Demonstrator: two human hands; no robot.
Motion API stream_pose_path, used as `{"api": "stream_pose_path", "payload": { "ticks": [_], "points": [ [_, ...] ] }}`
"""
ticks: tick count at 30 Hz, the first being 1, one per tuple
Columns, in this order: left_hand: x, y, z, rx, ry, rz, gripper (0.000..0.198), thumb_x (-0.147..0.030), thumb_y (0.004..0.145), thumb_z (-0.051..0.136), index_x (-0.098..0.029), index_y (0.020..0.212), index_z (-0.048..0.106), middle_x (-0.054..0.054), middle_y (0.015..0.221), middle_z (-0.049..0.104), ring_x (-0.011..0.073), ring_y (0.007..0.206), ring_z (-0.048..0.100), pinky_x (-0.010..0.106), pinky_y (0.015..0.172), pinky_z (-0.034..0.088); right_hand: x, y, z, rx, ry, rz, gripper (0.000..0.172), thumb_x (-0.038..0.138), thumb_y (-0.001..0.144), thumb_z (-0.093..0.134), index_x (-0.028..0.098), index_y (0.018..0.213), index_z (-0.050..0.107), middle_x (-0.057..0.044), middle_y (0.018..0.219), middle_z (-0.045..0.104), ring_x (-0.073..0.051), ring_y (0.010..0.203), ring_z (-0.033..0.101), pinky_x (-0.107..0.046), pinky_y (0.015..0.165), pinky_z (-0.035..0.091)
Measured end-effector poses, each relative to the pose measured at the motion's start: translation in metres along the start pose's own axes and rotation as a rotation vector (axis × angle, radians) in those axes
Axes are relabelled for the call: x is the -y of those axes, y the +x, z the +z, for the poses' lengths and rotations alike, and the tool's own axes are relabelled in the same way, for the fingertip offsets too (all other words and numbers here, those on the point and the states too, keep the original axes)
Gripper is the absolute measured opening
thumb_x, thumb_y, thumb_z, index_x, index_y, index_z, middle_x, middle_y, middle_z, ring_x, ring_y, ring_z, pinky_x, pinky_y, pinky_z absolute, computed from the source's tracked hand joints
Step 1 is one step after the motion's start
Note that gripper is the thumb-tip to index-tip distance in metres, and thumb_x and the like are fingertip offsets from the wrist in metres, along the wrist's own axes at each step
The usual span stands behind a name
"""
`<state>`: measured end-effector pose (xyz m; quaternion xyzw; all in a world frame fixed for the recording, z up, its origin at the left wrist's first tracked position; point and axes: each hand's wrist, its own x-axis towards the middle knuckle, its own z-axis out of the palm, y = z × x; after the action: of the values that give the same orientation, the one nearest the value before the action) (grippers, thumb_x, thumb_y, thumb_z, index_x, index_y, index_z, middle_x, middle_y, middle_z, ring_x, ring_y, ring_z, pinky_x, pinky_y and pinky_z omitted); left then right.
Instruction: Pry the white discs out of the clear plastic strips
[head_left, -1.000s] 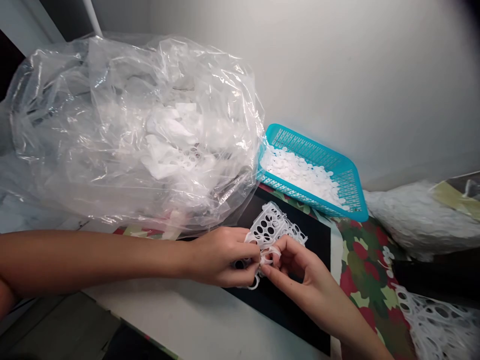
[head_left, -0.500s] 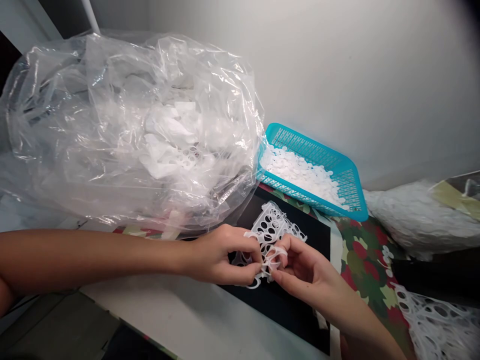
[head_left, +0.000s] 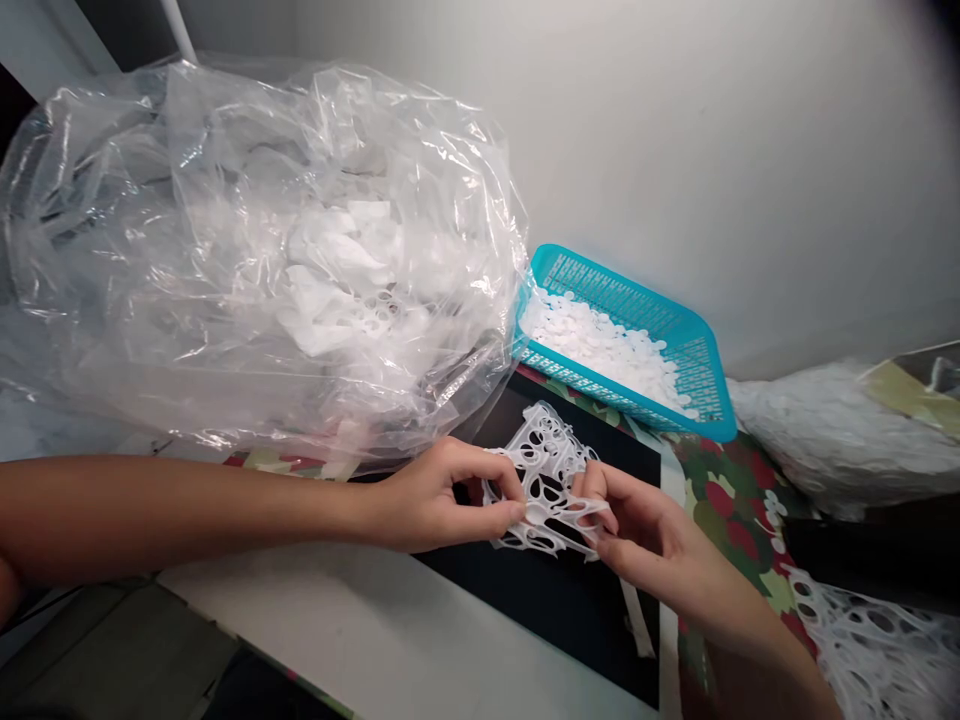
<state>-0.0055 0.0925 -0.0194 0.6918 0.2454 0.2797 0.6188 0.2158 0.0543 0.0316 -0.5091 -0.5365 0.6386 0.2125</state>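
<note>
Between my hands is a thin white sheet punched with round holes (head_left: pixel 549 512), stretched over a black mat (head_left: pixel 495 605). My left hand (head_left: pixel 457 495) pinches its left part between thumb and fingertips. On the other side, my right hand (head_left: pixel 637 525) grips its right edge with thumb and curled fingers. More white holed sheet (head_left: pixel 551 440) lies on the mat just behind. Beyond it, a turquoise basket (head_left: pixel 716 395) contains a heap of small white discs (head_left: pixel 600 340).
A large clear plastic bag (head_left: pixel 150 250) with white scraps fills the left side. At right are a bag of white pieces (head_left: pixel 832 430) and a pile of holed sheets (head_left: pixel 885 640). A pale strip (head_left: pixel 636 620) lies on the mat, near a patterned cloth (head_left: pixel 739 520).
My right hand has moved right, away from my left. The holed sheet, bunched between the fingers before, is now spread out between both hands.
</note>
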Motion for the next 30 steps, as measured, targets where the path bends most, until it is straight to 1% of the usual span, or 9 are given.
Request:
{"api": "stream_pose_path", "payload": {
  "ticks": [3, 7, 10, 14, 18, 21, 24, 27, 30],
  "points": [
    [0.002, 0.003, 0.001, -0.034, -0.238, -0.155, 0.018, -0.030, 0.085, 0.058, -0.014, 0.078, 0.064, 0.002, 0.074, 0.064, 0.0101, 0.067, 0.056, 0.017, 0.054, 0.045, 0.003, -0.002, 0.000, 0.009, -0.057, 0.000, 0.025, 0.019, 0.073, 0.059, 0.021, 0.068, 0.035, 0.003, 0.069, 0.032, -0.013, 0.061, 0.025, -0.026, 0.053, 0.020],
    [0.005, 0.006, 0.001, -0.072, -0.425, -0.184, 0.017, -0.028, 0.085, 0.060, -0.014, 0.077, 0.064, 0.003, 0.079, 0.067, 0.0111, 0.074, 0.060, 0.016, 0.054, 0.048, 0.005, -0.008, -0.003, 0.054, -0.143, -0.017, 0.024, 0.011, 0.071, 0.052, 0.022, 0.067, 0.032, 0.004, 0.065, 0.030, -0.013, 0.059, 0.023, -0.027, 0.051, 0.019],
    [0.005, 0.007, 0.000, -0.052, -0.448, -0.185, 0.016, -0.027, 0.084, 0.061, -0.013, 0.078, 0.066, 0.004, 0.082, 0.068, 0.0114, 0.076, 0.062, 0.017, 0.057, 0.050, 0.005, -0.011, -0.007, 0.031, -0.144, -0.029, 0.022, 0.014, 0.077, 0.055, 0.022, 0.070, 0.036, 0.004, 0.068, 0.032, -0.012, 0.060, 0.027, -0.026, 0.052, 0.023],
    [0.004, 0.006, 0.000, -0.008, -0.447, -0.185, 0.015, -0.026, 0.086, 0.060, -0.014, 0.081, 0.066, 0.004, 0.084, 0.069, 0.0118, 0.079, 0.063, 0.018, 0.060, 0.052, 0.007, -0.011, -0.010, 0.017, -0.034, -0.007, 0.014, 0.026, 0.086, 0.060, 0.023, 0.081, 0.047, 0.003, 0.075, 0.041, -0.009, 0.059, 0.036, -0.022, 0.050, 0.033],
    [0.003, 0.004, 0.000, 0.005, -0.392, -0.163, 0.015, -0.025, 0.087, 0.058, -0.013, 0.084, 0.067, 0.004, 0.086, 0.069, 0.0115, 0.079, 0.063, 0.018, 0.063, 0.051, 0.011, -0.011, -0.010, 0.048, 0.089, 0.046, 0.018, 0.029, 0.081, 0.069, 0.023, 0.086, 0.053, 0.003, 0.076, 0.051, -0.009, 0.056, 0.050, -0.019, 0.047, 0.043],
    [0.002, 0.002, 0.000, -0.003, -0.234, -0.091, 0.015, -0.024, 0.086, 0.059, -0.013, 0.086, 0.068, 0.004, 0.086, 0.069, 0.0107, 0.075, 0.061, 0.019, 0.065, 0.049, 0.011, -0.012, -0.014, -0.064, 0.105, 0.028, 0.022, 0.026, 0.075, 0.075, 0.022, 0.083, 0.055, 0.002, 0.072, 0.055, -0.008, 0.056, 0.052, -0.017, 0.046, 0.042],
    [0.001, 0.002, 0.000, -0.012, -0.127, 0.005, 0.013, -0.021, 0.085, 0.060, -0.012, 0.087, 0.069, 0.005, 0.089, 0.070, 0.0122, 0.081, 0.062, 0.021, 0.072, 0.048, 0.009, -0.011, -0.021, -0.212, 0.116, -0.037, 0.025, 0.025, 0.073, 0.077, 0.021, 0.077, 0.053, 0.002, 0.071, 0.058, -0.009, 0.060, 0.053, -0.016, 0.053, 0.043],
    [0.001, 0.003, 0.001, -0.018, -0.229, -0.026, 0.014, -0.021, 0.087, 0.058, -0.013, 0.088, 0.069, 0.004, 0.089, 0.069, 0.0113, 0.083, 0.062, 0.020, 0.074, 0.049, 0.007, -0.011, -0.026, -0.285, 0.127, -0.069, 0.028, 0.026, 0.072, 0.077, 0.021, 0.074, 0.049, 0.002, 0.072, 0.058, -0.011, 0.069, 0.053, -0.018, 0.061, 0.045],
    [0.003, 0.005, 0.001, -0.026, -0.378, -0.110, 0.015, -0.023, 0.089, 0.056, -0.014, 0.091, 0.068, 0.003, 0.088, 0.068, 0.0119, 0.082, 0.064, 0.020, 0.069, 0.051, 0.008, -0.014, -0.026, -0.255, 0.149, -0.071, 0.033, 0.023, 0.072, 0.077, 0.021, 0.070, 0.045, 0.003, 0.069, 0.055, -0.011, 0.067, 0.050, -0.018, 0.060, 0.043]
  ]
}}
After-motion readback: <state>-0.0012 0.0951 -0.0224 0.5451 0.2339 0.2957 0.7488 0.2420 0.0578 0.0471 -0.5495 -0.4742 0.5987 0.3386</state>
